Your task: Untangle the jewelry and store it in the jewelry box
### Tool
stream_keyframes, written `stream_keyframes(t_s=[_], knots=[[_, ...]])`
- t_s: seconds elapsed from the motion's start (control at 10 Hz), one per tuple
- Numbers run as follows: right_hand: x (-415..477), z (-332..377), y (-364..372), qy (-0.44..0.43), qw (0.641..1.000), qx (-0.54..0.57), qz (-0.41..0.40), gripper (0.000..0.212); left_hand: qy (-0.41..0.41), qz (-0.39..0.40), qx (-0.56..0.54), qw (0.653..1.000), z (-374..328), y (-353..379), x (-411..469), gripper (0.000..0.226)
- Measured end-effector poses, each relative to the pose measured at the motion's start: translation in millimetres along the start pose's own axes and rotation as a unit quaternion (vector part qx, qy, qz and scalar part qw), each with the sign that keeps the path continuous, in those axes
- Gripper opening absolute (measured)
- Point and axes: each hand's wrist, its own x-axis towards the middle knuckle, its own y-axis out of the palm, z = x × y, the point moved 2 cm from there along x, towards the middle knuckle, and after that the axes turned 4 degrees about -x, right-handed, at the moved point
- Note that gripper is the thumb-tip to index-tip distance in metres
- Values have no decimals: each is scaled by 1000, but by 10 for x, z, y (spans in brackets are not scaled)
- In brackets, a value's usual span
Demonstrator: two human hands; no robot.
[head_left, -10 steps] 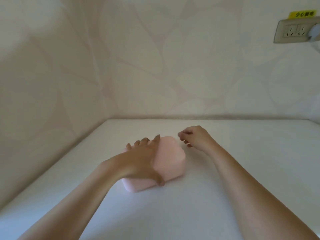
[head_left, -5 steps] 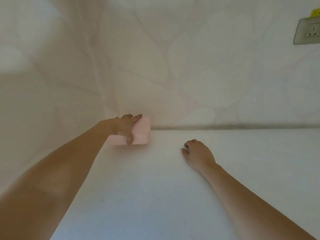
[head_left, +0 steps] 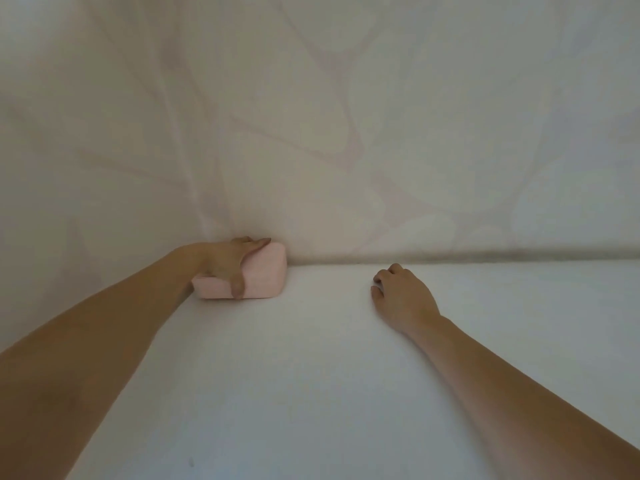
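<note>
A pale pink, round-cornered jewelry box (head_left: 267,271) sat closed and level, clasped under the left grip (head_left: 230,263), well apart from the right grip (head_left: 403,296).

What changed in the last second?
The left hand moved the pink jewelry box away from the person, from the middle of the table into its far left corner. The right hand, earlier close beside the box, now rests on the table well to the box's right, fingers loosely curled. Unchanged: the box lid is shut and the left hand grips it over the top.
</note>
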Motion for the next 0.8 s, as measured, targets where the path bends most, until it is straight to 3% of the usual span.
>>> stream_keyframes(t_s=[0.3,0.5,0.6,0.7,0.8], knots=[[6,-3,16,-3,1000,-4,-6,32,-40,14,-1,999,267,37,120,126],[-36,11,-31,-2,1000,12,2,33,-105,-57,0,993,368,73,43,115],[-93,16,-77,8,999,25,28,34,-143,-87,8,986,295,173,-117,100],[-211,16,-126,5,998,30,58,38,-124,-146,31,981,119,206,-263,64],[-270,43,-284,-4,991,31,128,40,-99,-149,-45,983,-92,23,-463,73]])
